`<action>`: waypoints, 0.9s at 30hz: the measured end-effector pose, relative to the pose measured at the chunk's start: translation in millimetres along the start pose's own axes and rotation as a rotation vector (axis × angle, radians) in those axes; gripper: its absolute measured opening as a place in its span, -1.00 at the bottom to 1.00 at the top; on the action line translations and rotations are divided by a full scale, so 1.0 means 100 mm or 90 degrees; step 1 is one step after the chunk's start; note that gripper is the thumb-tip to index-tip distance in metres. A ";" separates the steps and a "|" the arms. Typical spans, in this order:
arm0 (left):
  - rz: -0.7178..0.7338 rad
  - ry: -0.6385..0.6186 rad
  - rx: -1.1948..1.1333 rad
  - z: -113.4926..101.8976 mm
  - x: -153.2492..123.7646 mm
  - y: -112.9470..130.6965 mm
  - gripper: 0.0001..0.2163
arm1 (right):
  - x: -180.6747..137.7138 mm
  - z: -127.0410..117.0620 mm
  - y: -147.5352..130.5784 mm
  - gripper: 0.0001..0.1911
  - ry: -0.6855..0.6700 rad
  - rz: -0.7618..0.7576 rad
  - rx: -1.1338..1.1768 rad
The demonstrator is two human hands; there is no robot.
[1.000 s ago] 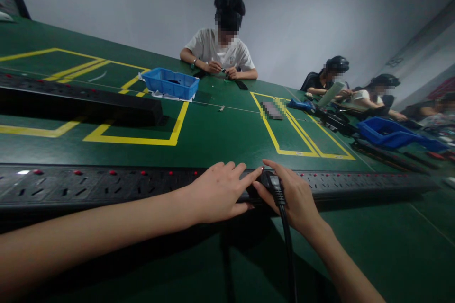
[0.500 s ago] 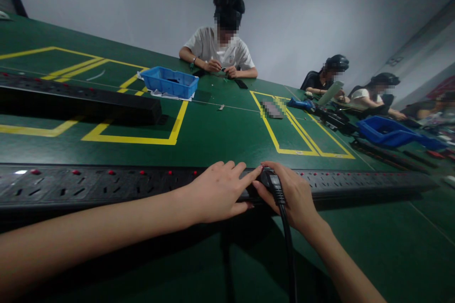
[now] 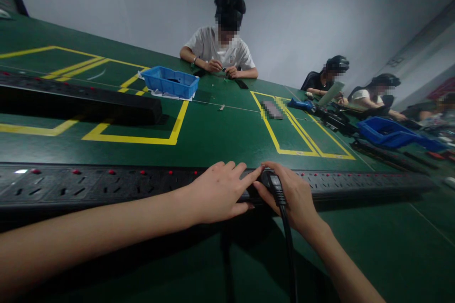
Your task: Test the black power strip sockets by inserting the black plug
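A long black power strip (image 3: 106, 184) with red switches runs across the green table (image 3: 220, 137) in front of me. My left hand (image 3: 218, 194) lies flat on the strip with its fingers stretched out, holding nothing. My right hand (image 3: 295, 196) is closed around a black plug (image 3: 270, 180) that sits on the strip beside my left fingertips. The plug's black cable (image 3: 288, 251) trails over my right hand towards me.
A second black power strip (image 3: 81, 99) lies further back at the left. A blue bin (image 3: 170, 82) stands beyond it, another blue bin (image 3: 386, 132) at the right. Yellow tape lines mark the table. One person sits opposite, others at the far right.
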State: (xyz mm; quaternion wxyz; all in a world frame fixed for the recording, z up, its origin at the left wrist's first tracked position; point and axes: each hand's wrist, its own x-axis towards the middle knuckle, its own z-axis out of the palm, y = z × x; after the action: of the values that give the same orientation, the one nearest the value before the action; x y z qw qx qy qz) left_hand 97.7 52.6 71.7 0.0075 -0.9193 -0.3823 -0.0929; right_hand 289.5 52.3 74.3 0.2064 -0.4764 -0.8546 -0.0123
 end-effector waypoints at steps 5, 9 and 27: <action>-0.002 -0.002 -0.003 0.00 0.00 0.00 -0.42 | 0.00 0.00 0.00 -0.63 -0.010 0.006 0.000; -0.002 0.000 -0.007 0.00 0.00 0.00 -0.42 | 0.01 0.00 -0.01 -0.63 -0.010 0.010 0.000; -0.003 0.003 -0.002 0.00 0.01 0.00 -0.42 | 0.00 0.01 0.00 -0.61 -0.005 0.010 0.000</action>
State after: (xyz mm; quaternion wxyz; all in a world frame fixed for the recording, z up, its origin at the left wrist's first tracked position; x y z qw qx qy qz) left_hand 98.3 52.9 72.2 0.0070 -0.9183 -0.3842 -0.0956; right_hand 289.0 52.7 73.9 0.2033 -0.4832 -0.8515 -0.0086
